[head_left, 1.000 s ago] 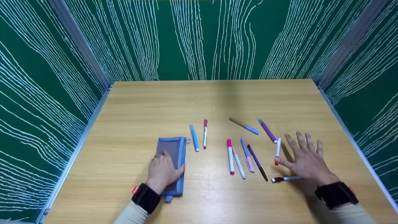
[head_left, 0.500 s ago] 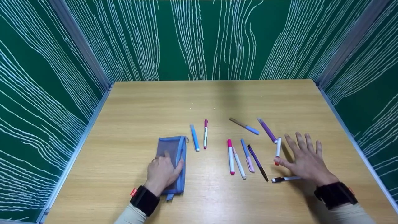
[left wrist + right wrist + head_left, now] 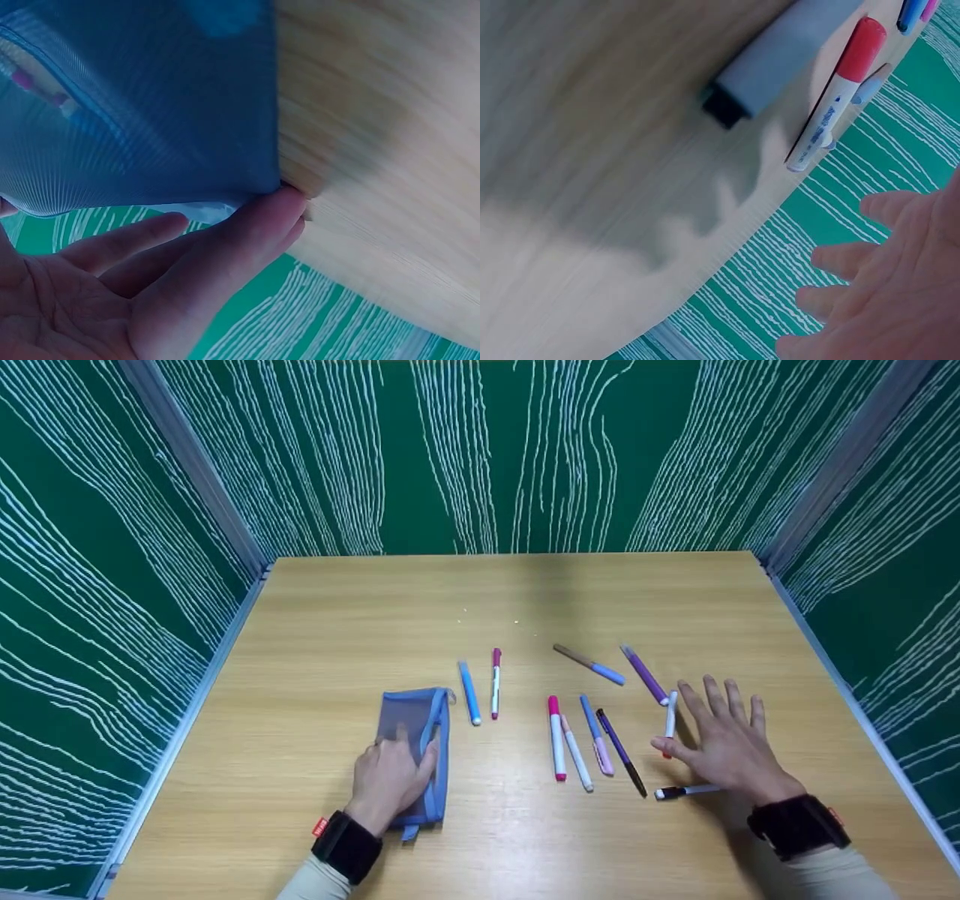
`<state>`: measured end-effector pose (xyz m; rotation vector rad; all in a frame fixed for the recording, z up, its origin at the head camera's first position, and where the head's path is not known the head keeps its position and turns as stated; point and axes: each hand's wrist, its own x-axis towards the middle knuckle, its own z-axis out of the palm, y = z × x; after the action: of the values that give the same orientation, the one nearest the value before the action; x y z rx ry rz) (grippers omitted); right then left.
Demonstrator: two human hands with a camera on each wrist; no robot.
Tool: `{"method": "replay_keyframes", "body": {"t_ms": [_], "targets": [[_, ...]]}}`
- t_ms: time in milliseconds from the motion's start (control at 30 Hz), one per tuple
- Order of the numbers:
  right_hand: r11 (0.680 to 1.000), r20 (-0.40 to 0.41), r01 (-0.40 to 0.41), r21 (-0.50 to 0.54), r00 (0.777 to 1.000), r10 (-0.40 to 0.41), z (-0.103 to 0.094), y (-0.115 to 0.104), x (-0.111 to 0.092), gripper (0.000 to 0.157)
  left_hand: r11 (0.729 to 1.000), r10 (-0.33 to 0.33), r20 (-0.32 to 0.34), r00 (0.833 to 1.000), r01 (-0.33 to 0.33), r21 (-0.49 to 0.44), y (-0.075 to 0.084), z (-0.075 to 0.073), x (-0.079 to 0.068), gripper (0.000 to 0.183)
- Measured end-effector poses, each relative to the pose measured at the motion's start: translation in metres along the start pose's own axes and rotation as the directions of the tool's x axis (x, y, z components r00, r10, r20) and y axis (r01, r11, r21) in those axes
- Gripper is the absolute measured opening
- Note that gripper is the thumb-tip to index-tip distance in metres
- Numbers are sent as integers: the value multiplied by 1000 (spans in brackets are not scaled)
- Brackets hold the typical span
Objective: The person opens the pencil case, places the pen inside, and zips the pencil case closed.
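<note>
A blue mesh zip pouch lies left of centre in the head view. My left hand grips it, thumb over the zip side and index finger showing dimly by the mesh. In the left wrist view a fingertip presses against the corner of the pouch. My right hand hovers over the table, fingers spread, holding nothing. Beside its thumb lies a white marker with a red cap. Below that thumb is a marker with a black end, partly hidden by the hand; it shows large in the right wrist view.
Several pens and markers lie scattered: a purple marker, a brown-and-blue pen, a pink-capped marker, a dark purple pen. A blue marker and a magenta-capped marker are near the pouch. Green walls enclose the wooden table.
The pouch's zip side has risen and bulged a little under my left hand, which has shifted slightly left. My right hand has drifted a little left, still spread.
</note>
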<state>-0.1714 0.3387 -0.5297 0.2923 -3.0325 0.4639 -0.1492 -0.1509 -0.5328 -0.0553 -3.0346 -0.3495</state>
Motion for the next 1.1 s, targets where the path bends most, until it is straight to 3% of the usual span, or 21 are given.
{"method": "replay_keyframes", "body": {"t_ms": [467,900,1100], "targets": [[998,-40,40,39,998,-38,3,-28,14,100,1000,15,-3,1000,-15,16,0,0,-1,68],[989,-72,131,71,989,-126,7,-63,28,96,999,44,-95,994,-45,-11,0,1,-1,58],[985,-87,157,77,985,-151,11,-79,36,95,999,41,-78,996,-43,-13,0,0,-1,55]]}}
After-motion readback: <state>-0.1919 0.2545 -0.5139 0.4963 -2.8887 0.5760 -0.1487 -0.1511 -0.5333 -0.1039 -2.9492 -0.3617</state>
